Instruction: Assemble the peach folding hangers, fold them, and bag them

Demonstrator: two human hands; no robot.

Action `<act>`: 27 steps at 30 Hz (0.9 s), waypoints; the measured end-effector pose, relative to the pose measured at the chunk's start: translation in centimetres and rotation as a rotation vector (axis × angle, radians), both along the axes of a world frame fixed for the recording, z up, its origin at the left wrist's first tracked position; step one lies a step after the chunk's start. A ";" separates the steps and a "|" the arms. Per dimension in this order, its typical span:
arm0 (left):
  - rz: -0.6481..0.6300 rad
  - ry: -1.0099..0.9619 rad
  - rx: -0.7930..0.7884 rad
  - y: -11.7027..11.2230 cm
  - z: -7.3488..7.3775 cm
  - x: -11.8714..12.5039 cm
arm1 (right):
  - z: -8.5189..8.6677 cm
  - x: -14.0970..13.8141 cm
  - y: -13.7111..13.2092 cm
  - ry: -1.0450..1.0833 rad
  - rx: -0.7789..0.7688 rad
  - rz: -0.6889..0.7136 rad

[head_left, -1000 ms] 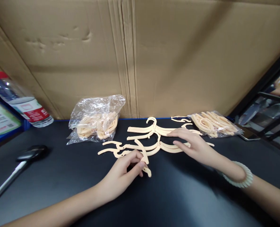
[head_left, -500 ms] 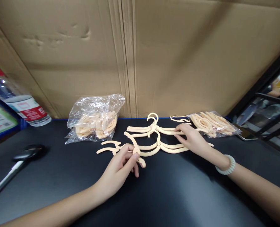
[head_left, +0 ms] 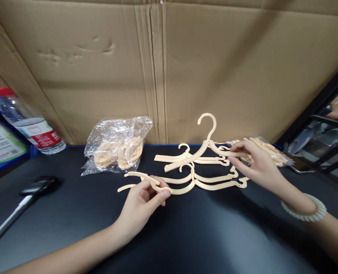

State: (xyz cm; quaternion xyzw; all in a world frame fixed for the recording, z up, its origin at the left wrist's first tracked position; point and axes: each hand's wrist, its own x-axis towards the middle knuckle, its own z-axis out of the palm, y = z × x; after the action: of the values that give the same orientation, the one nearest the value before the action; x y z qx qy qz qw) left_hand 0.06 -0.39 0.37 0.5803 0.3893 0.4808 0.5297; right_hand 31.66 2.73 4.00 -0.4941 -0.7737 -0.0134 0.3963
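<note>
My right hand (head_left: 253, 160) pinches one arm of a cream plastic hanger (head_left: 195, 153), lifted with its hook upward and its other arm slanting down to the left. Between the thumb and fingers of my left hand (head_left: 147, 199) is a loose curved hanger arm piece (head_left: 146, 177), also cream. Beneath and between the hands, more hangers (head_left: 214, 185) lie on the dark table, arms spread to both sides. Another loose cream piece (head_left: 126, 188) rests just left of my left fingers. My left palm side is partly hidden.
Clear plastic bags of cream hanger parts stand at the back, one bag (head_left: 119, 148) left and one bag (head_left: 267, 150) behind my right hand. A water bottle (head_left: 40, 133), a black object with a white cable (head_left: 40, 185) and a cardboard wall (head_left: 100, 76) surround the black table (head_left: 191, 236).
My right hand has raised a hanger off the table and moved right with it. In my left hand the arm piece has turned from steep to nearly level.
</note>
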 end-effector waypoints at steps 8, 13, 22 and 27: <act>0.031 -0.075 0.038 0.6 -1.3 -0.7 | 0.7 0.6 0.0 -0.099 -0.068 0.205; -0.072 -0.207 -0.065 0.4 -1.0 -0.5 | 0.4 1.2 0.2 -0.078 -0.071 0.231; -0.209 -0.283 -0.195 0.3 -0.3 -0.4 | 0.2 1.3 0.2 -0.070 -0.067 0.244; -0.244 -0.304 -0.201 0.3 -0.4 -0.4 | 0.2 1.3 0.2 -0.081 -0.046 0.237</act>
State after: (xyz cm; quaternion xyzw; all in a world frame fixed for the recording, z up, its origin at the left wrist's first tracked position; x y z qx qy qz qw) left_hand -0.35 -0.09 -0.05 0.4882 0.2780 0.4538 0.6917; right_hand 33.00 2.90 4.23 -0.4074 -0.8420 0.0314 0.3523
